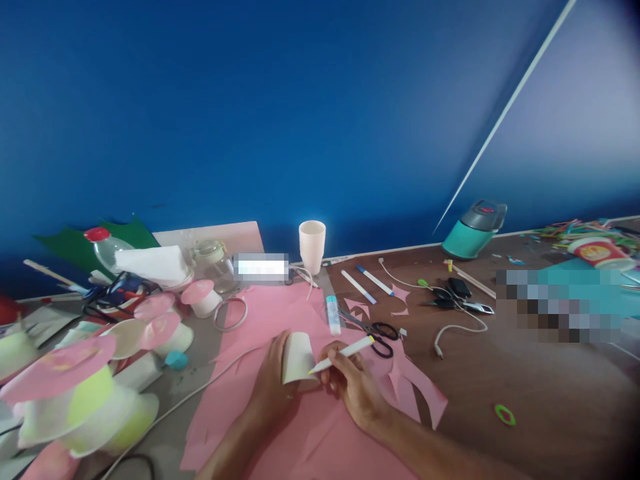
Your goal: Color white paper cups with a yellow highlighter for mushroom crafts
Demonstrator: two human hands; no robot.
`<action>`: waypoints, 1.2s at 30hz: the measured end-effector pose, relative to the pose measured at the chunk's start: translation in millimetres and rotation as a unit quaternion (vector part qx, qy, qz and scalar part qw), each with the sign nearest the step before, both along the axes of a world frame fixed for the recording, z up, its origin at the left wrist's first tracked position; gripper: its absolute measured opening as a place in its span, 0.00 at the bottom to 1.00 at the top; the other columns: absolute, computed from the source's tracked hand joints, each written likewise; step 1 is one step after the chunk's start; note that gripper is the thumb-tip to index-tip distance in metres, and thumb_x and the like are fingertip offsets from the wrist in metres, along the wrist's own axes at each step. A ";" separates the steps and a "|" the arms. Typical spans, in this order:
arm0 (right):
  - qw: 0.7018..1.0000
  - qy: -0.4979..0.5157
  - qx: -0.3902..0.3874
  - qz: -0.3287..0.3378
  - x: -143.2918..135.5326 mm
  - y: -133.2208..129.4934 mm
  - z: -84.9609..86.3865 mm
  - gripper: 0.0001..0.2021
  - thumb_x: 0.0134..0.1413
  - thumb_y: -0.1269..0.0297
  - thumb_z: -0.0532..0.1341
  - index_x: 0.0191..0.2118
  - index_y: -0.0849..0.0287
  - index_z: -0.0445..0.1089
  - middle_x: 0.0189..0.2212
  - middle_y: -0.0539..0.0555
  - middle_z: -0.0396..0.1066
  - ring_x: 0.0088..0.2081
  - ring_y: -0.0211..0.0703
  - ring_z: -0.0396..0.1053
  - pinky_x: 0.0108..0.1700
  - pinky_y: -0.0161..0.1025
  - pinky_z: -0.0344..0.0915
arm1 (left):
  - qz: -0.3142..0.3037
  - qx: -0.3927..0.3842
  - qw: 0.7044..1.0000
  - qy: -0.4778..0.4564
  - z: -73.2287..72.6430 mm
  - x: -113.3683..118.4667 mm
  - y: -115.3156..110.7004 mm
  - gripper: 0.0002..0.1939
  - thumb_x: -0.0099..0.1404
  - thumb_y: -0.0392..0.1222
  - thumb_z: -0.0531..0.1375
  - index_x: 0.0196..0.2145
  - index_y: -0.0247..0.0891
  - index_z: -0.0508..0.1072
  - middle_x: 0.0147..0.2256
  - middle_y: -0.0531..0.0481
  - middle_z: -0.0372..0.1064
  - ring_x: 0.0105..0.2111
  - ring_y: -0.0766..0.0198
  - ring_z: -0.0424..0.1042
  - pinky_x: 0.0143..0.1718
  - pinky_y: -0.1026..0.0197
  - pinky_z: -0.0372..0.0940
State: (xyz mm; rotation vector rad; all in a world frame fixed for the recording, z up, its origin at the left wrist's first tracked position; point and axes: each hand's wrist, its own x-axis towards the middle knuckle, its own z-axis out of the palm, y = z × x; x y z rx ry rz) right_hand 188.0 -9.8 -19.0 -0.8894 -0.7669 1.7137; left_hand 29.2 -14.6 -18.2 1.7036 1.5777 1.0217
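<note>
My left hand [276, 373] is wrapped round the left side of a small white paper cup [299, 357], which lies tilted over the pink paper [280, 307]. In my right hand [350, 380] is a white marker [353, 349] with a yellow end, its yellow tip at the cup's right side. Just beyond the hands lie a glue stick [333, 315] and black-handled scissors [373, 329]. A tall white cup [312, 245] stands upright near the wall.
Cups with pink discs [65, 367], a glass jar [213, 263] and a bottle [107, 250] crowd the left. A cable crosses the pink paper. To the right are two markers [359, 287], pink scraps, keys [477, 307], a teal container [473, 230] and a green ring [505, 415].
</note>
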 end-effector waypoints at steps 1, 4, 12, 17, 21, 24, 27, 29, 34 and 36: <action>1.000 -0.006 -0.001 0.001 -0.1 0.3 0.0 0.19 0.46 0.48 0.64 0.24 0.61 0.66 0.12 0.46 0.64 0.13 0.28 0.53 0.17 0.29 0.42 | -0.003 -0.002 1.000 0.000 -0.4 -0.2 0.2 0.32 0.51 0.46 0.62 0.52 0.35 0.59 0.48 0.39 0.63 0.48 0.48 0.66 0.50 0.43 0.61; 0.999 -0.022 -0.020 -0.015 -0.6 2.5 2.1 0.19 0.45 0.48 0.64 0.22 0.61 0.66 0.12 0.46 0.64 0.13 0.28 0.53 0.17 0.29 0.42 | -0.007 -0.008 1.000 0.004 -1.6 -0.5 0.8 0.33 0.50 0.45 0.63 0.52 0.35 0.58 0.49 0.38 0.63 0.49 0.46 0.65 0.50 0.41 0.61; 0.998 0.030 -0.045 -0.025 -1.0 2.5 5.9 0.17 0.42 0.50 0.65 0.21 0.60 0.64 0.12 0.45 0.63 0.15 0.30 0.55 0.18 0.29 0.45 | -0.009 -0.004 1.000 0.004 3.4 -0.3 -0.3 0.32 0.51 0.44 0.64 0.52 0.37 0.60 0.48 0.39 0.64 0.49 0.46 0.66 0.50 0.43 0.61; 1.000 -0.001 -0.019 -0.008 -0.5 0.4 0.5 0.18 0.44 0.49 0.64 0.22 0.60 0.64 0.13 0.46 0.64 0.14 0.29 0.53 0.17 0.29 0.43 | 0.010 -0.034 0.999 -0.012 9.7 2.0 -1.2 0.35 0.48 0.44 0.66 0.52 0.37 0.60 0.49 0.40 0.65 0.49 0.47 0.66 0.50 0.45 0.62; 0.999 -0.028 -0.021 -0.018 -0.6 3.0 -0.8 0.19 0.46 0.49 0.64 0.22 0.60 0.65 0.12 0.46 0.64 0.14 0.29 0.53 0.17 0.30 0.43 | 0.024 -0.033 0.999 -0.015 9.3 2.7 -0.6 0.35 0.45 0.44 0.67 0.51 0.38 0.62 0.48 0.41 0.66 0.48 0.47 0.67 0.49 0.44 0.63; 0.998 -0.017 -0.041 -0.045 -0.5 4.8 1.3 0.19 0.46 0.48 0.64 0.22 0.61 0.66 0.13 0.46 0.63 0.15 0.31 0.56 0.18 0.30 0.45 | 0.028 -0.014 0.999 -0.009 6.6 2.0 0.0 0.35 0.46 0.44 0.66 0.51 0.36 0.62 0.48 0.39 0.66 0.48 0.46 0.67 0.48 0.44 0.63; 0.998 0.009 -0.047 -0.040 -0.4 4.3 2.3 0.20 0.45 0.47 0.64 0.23 0.61 0.66 0.13 0.46 0.63 0.16 0.31 0.56 0.18 0.30 0.45 | 0.020 -0.011 1.000 -0.003 5.5 1.5 -0.1 0.35 0.47 0.45 0.66 0.52 0.35 0.61 0.48 0.38 0.66 0.48 0.46 0.67 0.49 0.44 0.63; 0.999 0.011 -0.039 -0.025 -0.4 2.9 1.4 0.20 0.45 0.46 0.64 0.23 0.61 0.66 0.12 0.46 0.63 0.15 0.30 0.55 0.17 0.29 0.45 | 0.018 -0.018 1.000 -0.002 6.0 1.7 -0.5 0.36 0.47 0.45 0.66 0.52 0.35 0.60 0.49 0.38 0.65 0.49 0.46 0.66 0.49 0.44 0.63; 0.999 -0.019 -0.027 -0.017 -0.5 1.0 -0.9 0.21 0.45 0.46 0.63 0.21 0.61 0.66 0.12 0.47 0.64 0.14 0.29 0.53 0.17 0.30 0.43 | 0.015 0.005 1.000 0.003 5.5 1.1 -1.1 0.33 0.49 0.45 0.64 0.52 0.36 0.61 0.50 0.38 0.66 0.50 0.45 0.66 0.50 0.43 0.62; 0.999 -0.026 -0.024 -0.018 -0.3 1.7 0.0 0.21 0.45 0.45 0.63 0.21 0.61 0.66 0.12 0.47 0.64 0.14 0.29 0.54 0.17 0.30 0.43 | 0.013 0.009 1.000 0.005 3.1 -0.1 -0.9 0.32 0.49 0.44 0.64 0.52 0.36 0.62 0.49 0.38 0.66 0.49 0.45 0.67 0.49 0.43 0.63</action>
